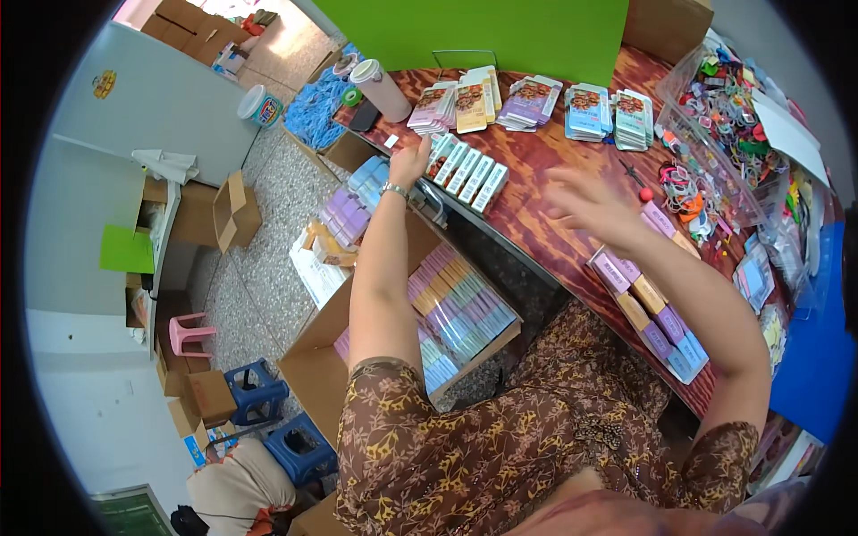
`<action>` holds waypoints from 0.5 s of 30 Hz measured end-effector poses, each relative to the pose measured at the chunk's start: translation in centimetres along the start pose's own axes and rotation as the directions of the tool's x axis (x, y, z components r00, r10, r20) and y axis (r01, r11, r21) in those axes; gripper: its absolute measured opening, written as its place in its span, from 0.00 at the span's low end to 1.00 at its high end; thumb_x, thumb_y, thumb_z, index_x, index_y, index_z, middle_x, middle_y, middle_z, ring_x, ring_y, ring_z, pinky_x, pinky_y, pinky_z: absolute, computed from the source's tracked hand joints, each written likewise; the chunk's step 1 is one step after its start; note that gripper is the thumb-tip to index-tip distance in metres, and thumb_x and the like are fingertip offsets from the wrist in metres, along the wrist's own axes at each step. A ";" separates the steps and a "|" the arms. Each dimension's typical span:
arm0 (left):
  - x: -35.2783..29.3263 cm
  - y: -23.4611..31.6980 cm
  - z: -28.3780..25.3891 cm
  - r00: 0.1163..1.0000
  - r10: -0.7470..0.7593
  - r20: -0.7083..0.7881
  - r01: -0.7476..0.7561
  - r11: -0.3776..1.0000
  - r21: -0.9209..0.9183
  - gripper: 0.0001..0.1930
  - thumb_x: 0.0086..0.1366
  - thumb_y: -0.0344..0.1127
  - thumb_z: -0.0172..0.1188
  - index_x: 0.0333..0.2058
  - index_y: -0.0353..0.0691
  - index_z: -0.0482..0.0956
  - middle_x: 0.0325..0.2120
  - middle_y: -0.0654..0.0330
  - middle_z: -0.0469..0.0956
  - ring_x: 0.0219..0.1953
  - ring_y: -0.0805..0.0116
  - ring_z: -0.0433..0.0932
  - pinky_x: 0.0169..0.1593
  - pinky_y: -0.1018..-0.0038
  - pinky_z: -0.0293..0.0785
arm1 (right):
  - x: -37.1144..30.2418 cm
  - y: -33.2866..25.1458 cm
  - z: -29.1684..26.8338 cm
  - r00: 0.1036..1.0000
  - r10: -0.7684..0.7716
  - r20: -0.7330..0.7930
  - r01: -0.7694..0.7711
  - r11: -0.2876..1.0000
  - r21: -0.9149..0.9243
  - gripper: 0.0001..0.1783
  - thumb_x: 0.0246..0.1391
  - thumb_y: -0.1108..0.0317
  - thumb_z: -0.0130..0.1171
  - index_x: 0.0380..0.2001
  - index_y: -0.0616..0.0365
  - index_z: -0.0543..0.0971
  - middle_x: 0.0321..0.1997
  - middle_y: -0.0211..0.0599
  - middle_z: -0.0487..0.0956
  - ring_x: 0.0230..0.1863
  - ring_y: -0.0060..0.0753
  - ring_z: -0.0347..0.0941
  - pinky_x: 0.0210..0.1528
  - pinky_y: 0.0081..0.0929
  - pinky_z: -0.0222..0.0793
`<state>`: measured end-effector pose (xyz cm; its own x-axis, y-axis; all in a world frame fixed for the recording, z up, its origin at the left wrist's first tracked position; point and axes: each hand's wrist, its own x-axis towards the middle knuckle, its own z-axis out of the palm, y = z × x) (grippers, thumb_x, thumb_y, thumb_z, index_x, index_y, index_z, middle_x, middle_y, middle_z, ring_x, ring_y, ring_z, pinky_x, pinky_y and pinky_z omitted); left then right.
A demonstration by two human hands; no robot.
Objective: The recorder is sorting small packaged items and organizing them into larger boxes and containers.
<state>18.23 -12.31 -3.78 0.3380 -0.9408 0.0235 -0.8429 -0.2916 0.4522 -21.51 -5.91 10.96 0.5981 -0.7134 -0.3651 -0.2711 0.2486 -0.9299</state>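
Observation:
My left hand [410, 163] is at the left end of a row of small white-and-green boxes [466, 171] along the table's near edge. Its fingers lie against or just beside the end box; how they are bent is hard to make out. My right hand [585, 207] hovers over the table to the right of that row, slightly blurred, fingers stretched and apart, holding nothing. Below my right forearm sit purple, orange and blue small boxes [651, 313] in rows. Flat stacks of purple cartons [531, 101] and blue cartons [587, 112] lie at the table's back.
An open cardboard box [313, 353] filled with rows of coloured boxes stands below my left arm. A pink tumbler [380, 91] is at the table's back left. A clear tray [706, 134] heaped with small colourful items lies right. Blue stools [255, 391] stand on the floor.

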 end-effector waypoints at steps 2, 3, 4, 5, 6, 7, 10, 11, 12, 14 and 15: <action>0.2 0.5 -0.1 0.999 -0.008 0.032 0.007 1.000 0.020 0.37 0.70 0.66 0.38 0.39 0.35 0.83 0.38 0.37 0.82 0.49 0.39 0.79 0.55 0.53 0.72 | 5.7 2.9 3.0 0.985 0.171 -0.035 -0.172 0.985 -0.011 0.36 0.64 0.45 0.55 0.65 0.58 0.66 0.61 0.42 0.72 0.52 0.32 0.74 0.52 0.30 0.74; -0.1 0.6 -0.3 0.999 -0.006 0.038 0.005 1.000 0.022 0.37 0.70 0.66 0.38 0.39 0.35 0.83 0.38 0.37 0.82 0.49 0.39 0.79 0.55 0.53 0.72 | 7.5 2.7 4.0 0.970 0.245 -0.006 -0.245 0.967 -0.071 0.37 0.64 0.42 0.53 0.66 0.58 0.65 0.62 0.44 0.71 0.54 0.35 0.73 0.53 0.33 0.73; -0.2 1.6 -0.6 0.997 0.008 0.077 -0.007 1.000 -0.008 0.36 0.70 0.66 0.40 0.39 0.35 0.83 0.38 0.37 0.82 0.47 0.40 0.80 0.53 0.55 0.73 | 8.7 2.8 4.4 0.948 0.319 0.013 -0.315 0.940 -0.130 0.39 0.64 0.40 0.52 0.66 0.58 0.64 0.63 0.45 0.71 0.56 0.38 0.73 0.54 0.35 0.73; -0.6 2.7 -1.0 0.993 0.022 0.116 -0.017 0.999 -0.039 0.36 0.70 0.65 0.41 0.39 0.34 0.83 0.38 0.38 0.82 0.46 0.42 0.81 0.51 0.56 0.74 | 9.4 3.5 4.8 0.946 0.324 0.006 -0.321 0.939 -0.122 0.39 0.64 0.40 0.52 0.66 0.58 0.64 0.63 0.45 0.71 0.56 0.38 0.73 0.54 0.35 0.73; -1.2 3.9 -1.7 0.990 0.033 0.140 -0.007 0.983 -0.184 0.32 0.71 0.61 0.46 0.37 0.32 0.82 0.34 0.42 0.83 0.39 0.50 0.83 0.47 0.62 0.75 | 10.3 4.5 5.3 0.956 0.292 0.000 -0.292 0.956 -0.035 0.39 0.64 0.39 0.50 0.66 0.58 0.63 0.64 0.46 0.70 0.57 0.41 0.71 0.56 0.38 0.72; -1.8 3.1 -1.5 0.991 0.024 0.130 0.000 0.983 -0.181 0.32 0.71 0.61 0.46 0.37 0.32 0.82 0.34 0.42 0.83 0.39 0.50 0.83 0.47 0.62 0.75 | 11.0 5.4 6.3 0.967 0.256 0.004 -0.256 0.966 0.041 0.40 0.64 0.37 0.49 0.66 0.57 0.63 0.65 0.47 0.69 0.59 0.45 0.70 0.58 0.40 0.71; -4.0 2.9 -1.4 0.965 0.056 0.258 0.040 0.936 -0.350 0.23 0.71 0.49 0.53 0.43 0.31 0.81 0.33 0.53 0.83 0.37 0.66 0.79 0.46 0.70 0.73 | 13.7 7.0 7.4 0.952 0.306 0.015 -0.305 0.940 0.151 0.41 0.64 0.36 0.49 0.67 0.56 0.60 0.67 0.47 0.67 0.63 0.49 0.67 0.61 0.44 0.67; -5.3 4.1 -1.4 0.961 0.068 0.268 0.033 0.935 -0.354 0.23 0.71 0.49 0.53 0.43 0.31 0.81 0.33 0.53 0.83 0.37 0.66 0.79 0.46 0.70 0.73 | 13.8 7.5 7.3 0.945 0.327 -0.005 -0.320 0.928 0.191 0.41 0.64 0.36 0.49 0.67 0.55 0.60 0.67 0.47 0.66 0.64 0.50 0.66 0.63 0.44 0.65; -6.9 4.6 -1.5 0.971 0.107 0.212 0.012 0.869 -0.494 0.21 0.71 0.47 0.54 0.46 0.31 0.80 0.35 0.55 0.83 0.39 0.68 0.79 0.47 0.71 0.73 | 12.9 6.3 7.4 0.943 0.333 0.003 -0.329 0.929 0.172 0.39 0.65 0.38 0.50 0.67 0.54 0.59 0.68 0.45 0.67 0.67 0.48 0.64 0.64 0.46 0.63; -9.0 5.9 -1.8 0.975 0.168 0.146 -0.019 0.716 -0.697 0.20 0.71 0.39 0.55 0.54 0.30 0.75 0.41 0.57 0.82 0.42 0.72 0.77 0.49 0.73 0.72 | 11.7 6.4 6.9 0.973 0.224 -0.057 -0.204 0.949 0.242 0.37 0.65 0.40 0.50 0.65 0.56 0.63 0.63 0.45 0.71 0.60 0.45 0.71 0.57 0.42 0.69; -9.7 7.2 -2.5 0.970 0.188 0.155 -0.027 0.713 -0.700 0.20 0.71 0.39 0.55 0.54 0.30 0.75 0.41 0.57 0.82 0.42 0.72 0.77 0.49 0.73 0.72 | 10.7 6.6 6.5 0.986 0.119 -0.120 -0.078 0.950 0.301 0.35 0.65 0.42 0.51 0.63 0.57 0.68 0.59 0.45 0.75 0.52 0.43 0.77 0.50 0.39 0.76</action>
<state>9.91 -4.83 1.52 0.1045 -0.9941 -0.0300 -0.3169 -0.0619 0.9464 -12.02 -7.62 0.59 0.4665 -0.7524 -0.4650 -0.0769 0.4892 -0.8688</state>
